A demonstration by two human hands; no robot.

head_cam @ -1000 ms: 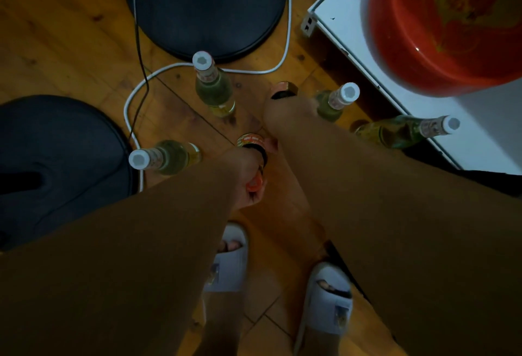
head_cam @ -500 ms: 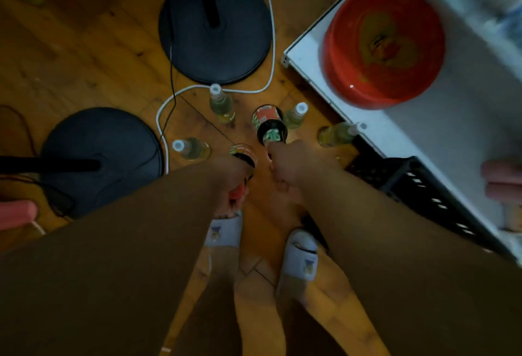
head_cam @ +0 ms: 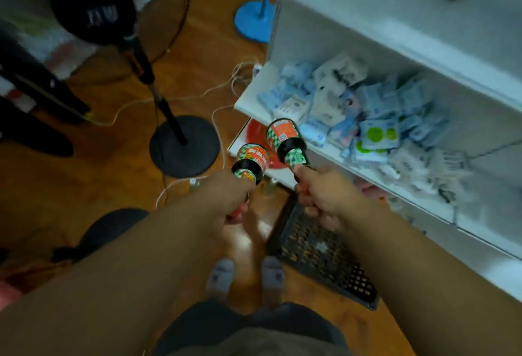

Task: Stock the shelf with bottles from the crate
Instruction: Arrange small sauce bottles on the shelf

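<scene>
- White shelf (head_cam: 418, 33) runs along the right, its middle tier heaped with pale packets (head_cam: 367, 112); whether room is left for bottles there is hard to judge.
- Black crate (head_cam: 319, 251) lies on the floor below the hands; its contents are blurred.
- Two dark bottles, left bottle (head_cam: 251, 162) and right bottle (head_cam: 286, 141), are held by the necks, bases outward, in front of the shelf edge; probably glass, heavy and breakable, so a neck grip risks slipping.
- Left hand (head_cam: 226, 200) and right hand (head_cam: 324, 194) are each curled tight around a neck; the caps are hidden.
</scene>
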